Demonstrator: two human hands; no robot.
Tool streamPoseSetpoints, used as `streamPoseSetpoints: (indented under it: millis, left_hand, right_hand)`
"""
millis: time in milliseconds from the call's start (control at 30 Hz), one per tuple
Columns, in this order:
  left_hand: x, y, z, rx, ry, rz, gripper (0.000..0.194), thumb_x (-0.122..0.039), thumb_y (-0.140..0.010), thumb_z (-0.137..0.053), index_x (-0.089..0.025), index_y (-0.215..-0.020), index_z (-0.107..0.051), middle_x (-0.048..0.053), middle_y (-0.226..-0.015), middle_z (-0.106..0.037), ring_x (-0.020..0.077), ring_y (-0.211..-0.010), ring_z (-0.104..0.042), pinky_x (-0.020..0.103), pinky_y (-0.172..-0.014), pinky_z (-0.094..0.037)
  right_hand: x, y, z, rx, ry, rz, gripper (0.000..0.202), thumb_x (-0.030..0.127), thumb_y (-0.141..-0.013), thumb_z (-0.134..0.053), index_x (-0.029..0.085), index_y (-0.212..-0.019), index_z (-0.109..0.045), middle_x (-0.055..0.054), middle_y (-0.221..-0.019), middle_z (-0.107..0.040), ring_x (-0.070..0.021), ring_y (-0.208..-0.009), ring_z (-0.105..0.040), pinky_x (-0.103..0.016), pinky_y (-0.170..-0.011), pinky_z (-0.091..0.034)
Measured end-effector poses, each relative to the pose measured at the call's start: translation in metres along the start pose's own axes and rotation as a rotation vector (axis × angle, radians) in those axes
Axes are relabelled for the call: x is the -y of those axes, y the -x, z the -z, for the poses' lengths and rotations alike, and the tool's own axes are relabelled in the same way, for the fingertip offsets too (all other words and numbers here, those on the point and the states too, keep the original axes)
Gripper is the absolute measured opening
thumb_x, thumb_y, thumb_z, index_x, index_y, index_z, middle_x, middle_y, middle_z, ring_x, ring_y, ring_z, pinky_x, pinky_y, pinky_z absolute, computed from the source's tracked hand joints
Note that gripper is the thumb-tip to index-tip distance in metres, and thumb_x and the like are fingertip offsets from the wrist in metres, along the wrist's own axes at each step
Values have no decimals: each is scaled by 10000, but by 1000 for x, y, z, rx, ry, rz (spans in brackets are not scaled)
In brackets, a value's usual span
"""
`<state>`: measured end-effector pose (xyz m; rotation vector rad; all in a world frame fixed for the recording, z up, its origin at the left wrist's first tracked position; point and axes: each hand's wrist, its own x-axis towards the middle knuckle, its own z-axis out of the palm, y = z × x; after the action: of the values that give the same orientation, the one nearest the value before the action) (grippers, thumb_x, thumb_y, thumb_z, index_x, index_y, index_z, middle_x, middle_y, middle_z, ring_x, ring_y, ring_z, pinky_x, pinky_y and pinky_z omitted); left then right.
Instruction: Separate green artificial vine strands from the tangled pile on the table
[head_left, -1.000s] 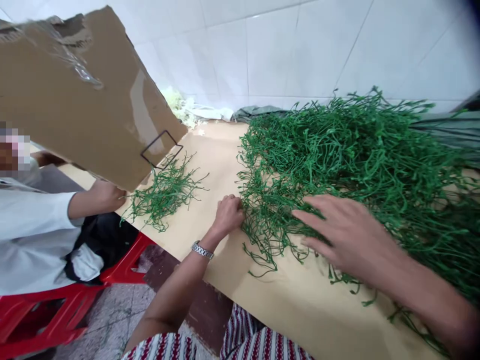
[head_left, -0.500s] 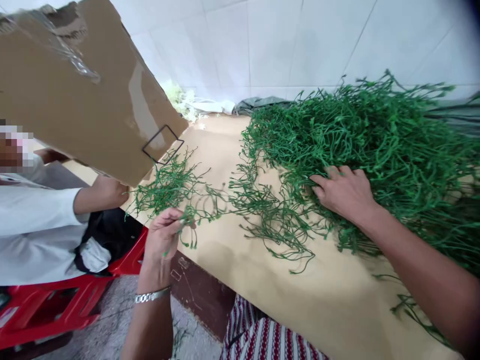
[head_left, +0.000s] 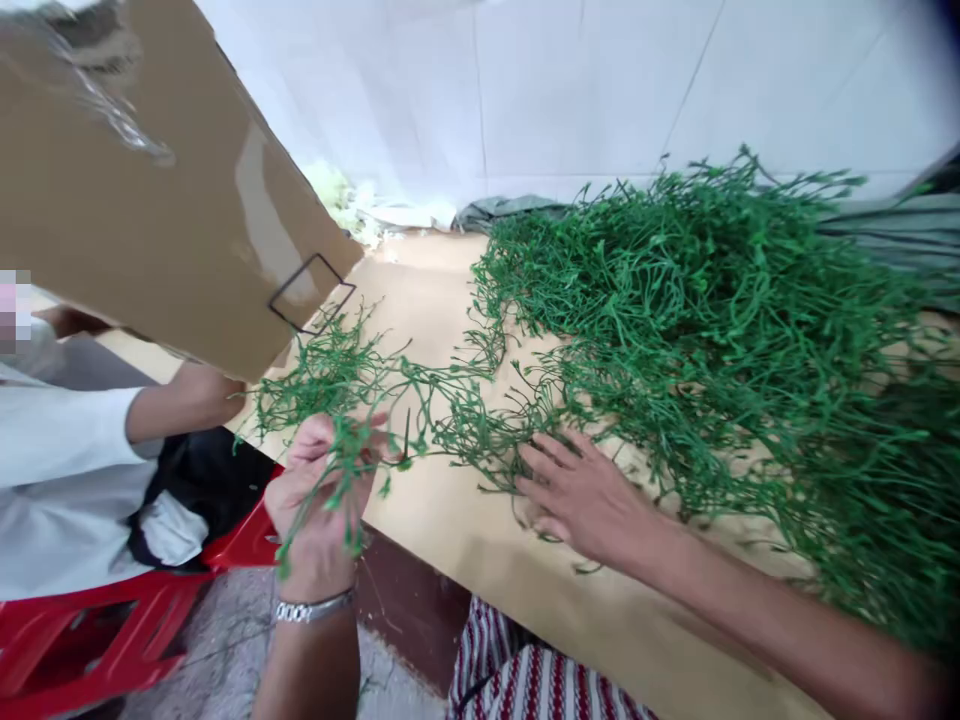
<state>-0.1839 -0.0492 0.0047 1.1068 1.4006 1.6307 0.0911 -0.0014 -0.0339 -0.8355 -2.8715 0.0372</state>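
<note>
My left hand (head_left: 315, 500), with a metal watch band at the wrist, is closed around a few thin green plastic plant stems (head_left: 349, 455) near the table's front edge. The stem tips droop over its fingers and palm. My right hand (head_left: 581, 500) lies palm down with fingers apart on loose green stems (head_left: 476, 430) in the middle of the table, gripping nothing that I can see. Beyond it, a large tangled heap of green stems (head_left: 697, 290) spreads along the wall. A smaller pile of stems (head_left: 319, 375) lies just past my left hand.
A big cardboard box (head_left: 172, 190) leans at the left, with a thin black wire frame (head_left: 289, 322) by its lower corner. Beside it sits a co-worker in a white sleeve (head_left: 67, 435), near a red plastic stool (head_left: 97, 630). White tiled wall (head_left: 570, 90) closes off the back.
My right hand has come left and toward me, from the big heap onto the loose stems. My left hand has turned, still holding stems. The whole view has shifted slightly.
</note>
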Motion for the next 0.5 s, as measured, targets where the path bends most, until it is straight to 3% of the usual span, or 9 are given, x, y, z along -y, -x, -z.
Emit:
streamPoseSetpoints:
  millis: [100, 167, 233, 300, 367, 500]
  left_hand:
    - [-23, 8, 19, -156, -2, -126, 138, -387, -742, -418, -273, -698, -481, -18, -721, -603, 143, -493, -437, 325, -458, -375]
    - [-39, 15, 30, -266, 79, -173, 64, -300, -712, -457, -300, -713, -521, -53, -673, -570, 115, -436, -323, 281, -409, -327]
    - [-51, 19, 32, -342, 238, -225, 110, -203, -613, -541, -274, -698, -545, -73, -639, -555, 89, -429, -310, 239, -383, -322]
    - [-55, 21, 23, -372, 396, -235, 195, -117, -513, -589, -224, -672, -558, -72, -627, -574, 72, -481, -418, 202, -420, -384]
    - [-51, 19, 5, -342, 491, -153, 216, -73, -470, -601, -191, -647, -562, -49, -637, -615, 97, -586, -539, 204, -506, -459]
    - [-37, 13, -39, -111, 564, 147, 190, -66, -503, -623, -187, -640, -573, -8, -633, -654, 158, -619, -621, 264, -566, -512]
  right_hand:
    - [-25, -12, -28, -7, 100, -118, 400, 307, -822, -528, 253, -1217, -503, -108, -1297, -469, -295, -1134, -447, -501, -938, -296]
    - [-49, -18, -34, -10, 164, -223, 401, 292, -848, -470, 244, -1246, -478, -126, -1273, -483, -299, -1105, -464, -498, -897, -319]
    - [-62, -22, -32, 2, 176, -290, 396, 298, -852, -450, 238, -1243, -484, -134, -1205, -528, -295, -1059, -489, -484, -855, -345]
    - [-63, -25, -27, 8, 154, -321, 392, 322, -840, -467, 235, -1220, -510, -135, -1158, -549, -290, -1030, -505, -472, -838, -359]
    - [-56, -26, -19, 7, 119, -315, 351, 339, -823, -495, 238, -1150, -573, -132, -1152, -547, -295, -1022, -511, -463, -828, -374]
    - [-37, -20, 5, -75, -30, -253, 250, 300, -847, -467, 211, -930, -685, -121, -1118, -567, -282, -1014, -529, -424, -823, -410]
